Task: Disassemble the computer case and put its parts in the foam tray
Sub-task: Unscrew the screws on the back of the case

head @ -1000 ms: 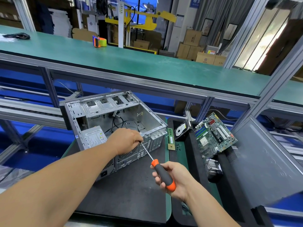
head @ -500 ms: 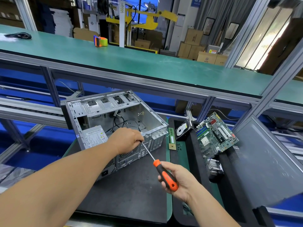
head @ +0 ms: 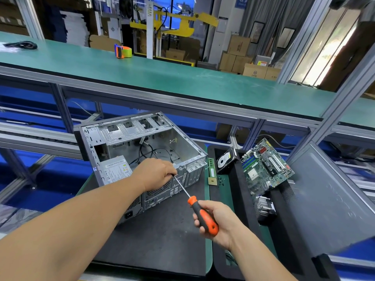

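An open metal computer case [head: 142, 136] lies on its side on a dark mat, with the power supply [head: 116, 170] still inside. My left hand [head: 156, 173] rests curled on the case's rear edge, its fingertips at the screwdriver's tip. My right hand [head: 215, 220] grips the orange-and-black handle of the screwdriver [head: 199, 209], whose shaft points up-left at the rear panel. The black foam tray [head: 239, 199] to the right holds a hard drive [head: 225, 160], a motherboard [head: 265, 165] and a heatsink [head: 264, 206].
A RAM stick [head: 211, 171] and small screws [head: 220, 180] lie between the case and the tray. The grey side panel [head: 332, 197] leans at the right. A green shelf [head: 182, 78] runs overhead with a tape dispenser [head: 122, 50] on it.
My right hand has shifted slightly down-right with the screwdriver handle. My left hand has stayed on the case's rear edge.
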